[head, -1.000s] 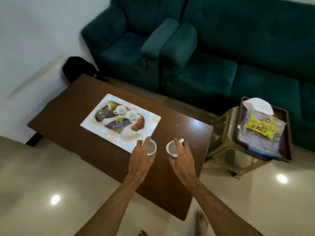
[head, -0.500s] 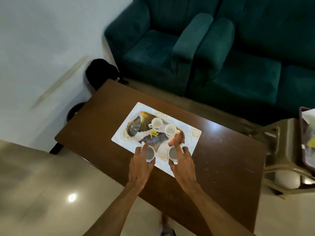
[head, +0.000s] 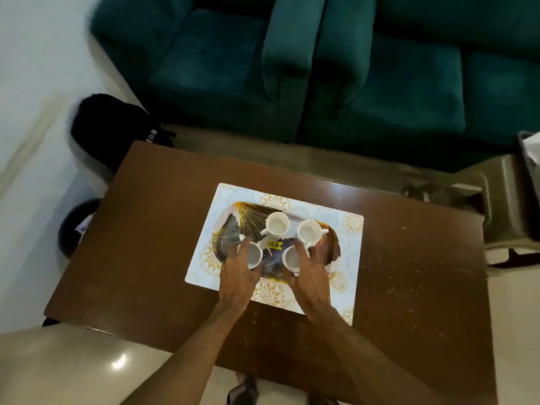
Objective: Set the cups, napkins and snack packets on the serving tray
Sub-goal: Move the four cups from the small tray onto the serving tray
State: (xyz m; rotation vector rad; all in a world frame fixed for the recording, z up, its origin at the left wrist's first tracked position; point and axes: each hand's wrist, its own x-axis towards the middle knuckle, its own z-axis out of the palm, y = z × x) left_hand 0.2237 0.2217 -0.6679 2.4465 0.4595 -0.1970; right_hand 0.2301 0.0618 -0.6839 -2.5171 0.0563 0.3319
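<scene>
A patterned serving tray [head: 248, 219] with gold and dark fan shapes lies on a white placemat [head: 344, 258] on the brown table [head: 146, 258]. Two white cups [head: 277, 223] [head: 309, 230] stand upright at the tray's back. My left hand [head: 238, 273] grips a third white cup [head: 253, 255] at the tray's front left. My right hand [head: 309, 273] grips a fourth white cup [head: 290, 258] at the front right. Both held cups sit low over the tray; contact with it is hidden by my fingers.
A teal sofa [head: 321, 68] runs along the far side. A black bag [head: 108, 127] lies on the floor at the left. A stool [head: 502, 197] holding a second tray's corner [head: 529, 147] shows at the right edge. A round dark object [head: 76, 226] sits left of the table.
Both hands carried their cups from the bare table by the mat's right end onto the tray's front. The view swung left, so the side tray with packets has left the frame.
</scene>
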